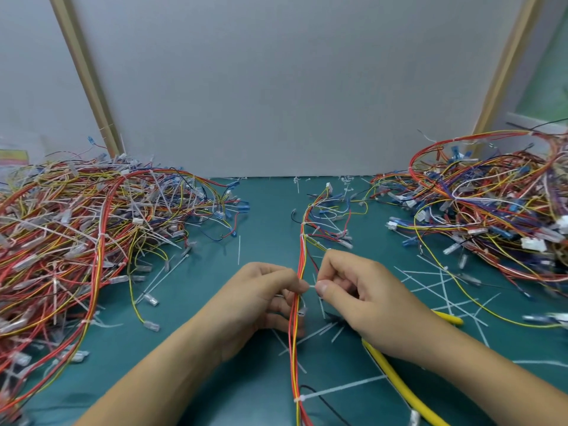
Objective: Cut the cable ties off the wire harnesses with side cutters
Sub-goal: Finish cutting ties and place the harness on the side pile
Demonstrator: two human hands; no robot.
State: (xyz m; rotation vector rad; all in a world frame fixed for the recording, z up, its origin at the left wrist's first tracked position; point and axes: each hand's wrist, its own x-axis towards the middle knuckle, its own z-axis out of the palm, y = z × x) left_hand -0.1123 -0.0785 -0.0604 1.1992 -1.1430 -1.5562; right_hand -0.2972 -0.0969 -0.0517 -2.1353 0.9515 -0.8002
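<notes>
A wire harness [295,339] of red, orange and yellow wires runs up the middle of the green mat. My left hand [261,298] grips it from the left. From the right, my right hand [362,296] pinches a white cable tie [311,286] on the harness between thumb and forefinger. The yellow-handled side cutters [396,379] lie on the mat under my right hand and forearm, their head mostly hidden. Lower down, another cable tie [299,398] wraps the harness, its tail pointing right.
A big heap of harnesses [80,229] fills the left side, and another heap [491,204] fills the right. Cut white tie pieces [442,287] litter the green mat [264,247]. A grey panel [276,87] closes off the back.
</notes>
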